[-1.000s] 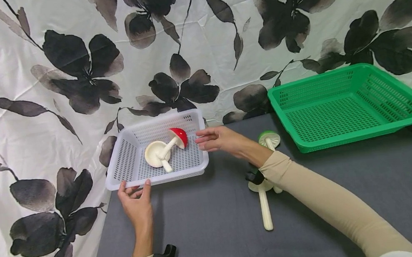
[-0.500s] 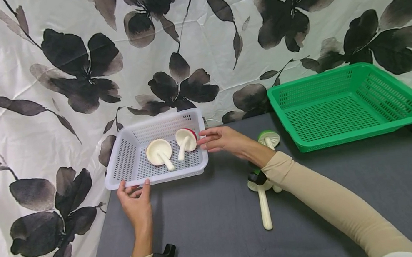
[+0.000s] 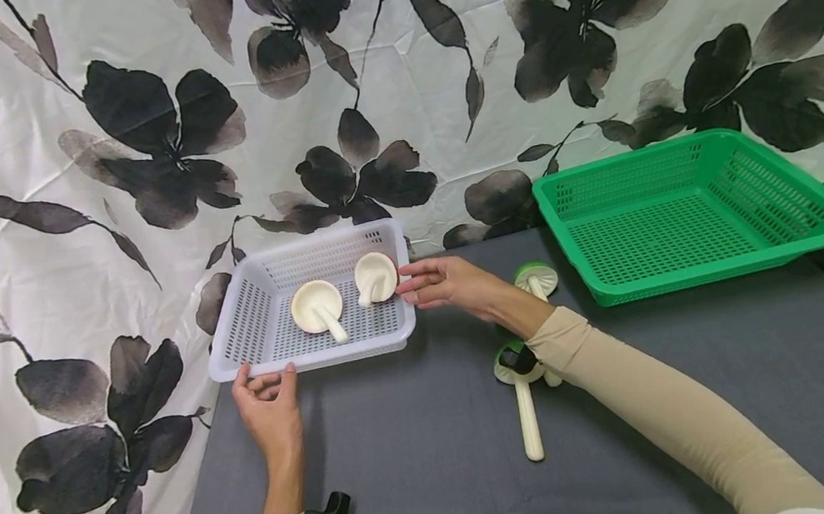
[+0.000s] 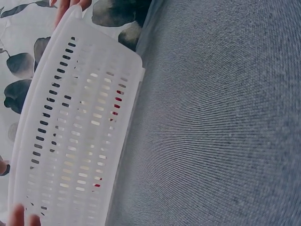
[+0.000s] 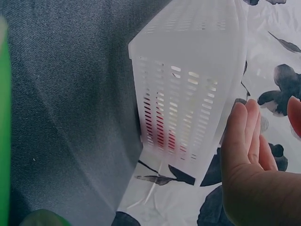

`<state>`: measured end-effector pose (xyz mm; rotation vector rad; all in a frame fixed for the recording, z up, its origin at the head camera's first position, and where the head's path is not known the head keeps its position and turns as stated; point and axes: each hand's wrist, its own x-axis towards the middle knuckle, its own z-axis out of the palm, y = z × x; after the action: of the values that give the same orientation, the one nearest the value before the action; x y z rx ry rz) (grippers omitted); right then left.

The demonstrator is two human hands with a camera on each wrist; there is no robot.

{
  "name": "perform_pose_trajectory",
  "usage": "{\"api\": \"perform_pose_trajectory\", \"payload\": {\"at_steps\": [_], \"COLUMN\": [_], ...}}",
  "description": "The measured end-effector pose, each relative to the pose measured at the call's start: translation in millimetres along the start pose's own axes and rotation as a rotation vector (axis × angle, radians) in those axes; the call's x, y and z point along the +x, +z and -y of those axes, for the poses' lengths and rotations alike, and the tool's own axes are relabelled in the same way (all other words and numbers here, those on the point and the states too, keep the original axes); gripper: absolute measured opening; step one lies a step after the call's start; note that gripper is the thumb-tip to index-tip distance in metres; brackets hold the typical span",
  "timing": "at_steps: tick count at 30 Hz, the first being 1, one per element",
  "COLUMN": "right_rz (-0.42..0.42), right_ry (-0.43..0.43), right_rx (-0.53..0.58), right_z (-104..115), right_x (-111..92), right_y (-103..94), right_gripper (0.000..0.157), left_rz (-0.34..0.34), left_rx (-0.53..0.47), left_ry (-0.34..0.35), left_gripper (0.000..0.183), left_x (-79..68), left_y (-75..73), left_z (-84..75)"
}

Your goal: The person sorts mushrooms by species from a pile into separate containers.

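In the head view, my left hand (image 3: 268, 406) reaches the front rim of a white perforated basket (image 3: 350, 355), its thumb and fingers spread apart at the edge. The right hand (image 3: 453, 286) has its straight fingers at the basket's right rim. Inside lie two toy mushrooms: a pale one (image 3: 315, 306) at the middle and a red-capped one (image 3: 375, 278) near the right wall, both with pale undersides showing. Red patches show through the slots in both wrist views. Beneath the right forearm lie green-capped mushrooms, one (image 3: 528, 412) with its stem toward me.
A green perforated basket (image 3: 680, 229) stands at the back right. Another green-capped mushroom (image 3: 537, 277) lies beside it, partly behind the right wrist. A dark grey cloth (image 3: 418, 457) covers the table, and a floral curtain (image 3: 394, 83) hangs behind.
The red-capped mushroom has rolled to the right, off the pale one, and its underside now faces up. Both hands stay at the white basket's rim, nearly unmoved.
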<state>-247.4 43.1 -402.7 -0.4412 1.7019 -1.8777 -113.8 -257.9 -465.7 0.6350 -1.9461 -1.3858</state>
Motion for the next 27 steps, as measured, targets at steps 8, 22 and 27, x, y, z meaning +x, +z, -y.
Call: {"api": "perform_pose_trajectory", "payload": {"at_steps": [8, 22, 27], "right_rz": [-0.009, -0.03, -0.011], "right_ry": [0.002, 0.012, -0.008], "right_rx": [0.037, -0.023, -0.067], "right_z": [-1.7, 2.4, 3.2], "right_x": [-5.1, -20.5, -28.2], "right_y": [-2.4, -11.2, -14.6], "right_gripper": [0.063, 0.047, 0.045], "left_rz": [0.028, 0.137, 0.195], "left_rx": [-0.036, -0.038, -0.024], "left_ry": [0.008, 0.07, 0.097], "left_gripper": [0.072, 0.054, 0.053], "left_x": [-0.1, -14.2, -22.9], "left_y": [-3.0, 5.5, 8.9], "left_z": [-6.7, -46.4, -63.8]}}
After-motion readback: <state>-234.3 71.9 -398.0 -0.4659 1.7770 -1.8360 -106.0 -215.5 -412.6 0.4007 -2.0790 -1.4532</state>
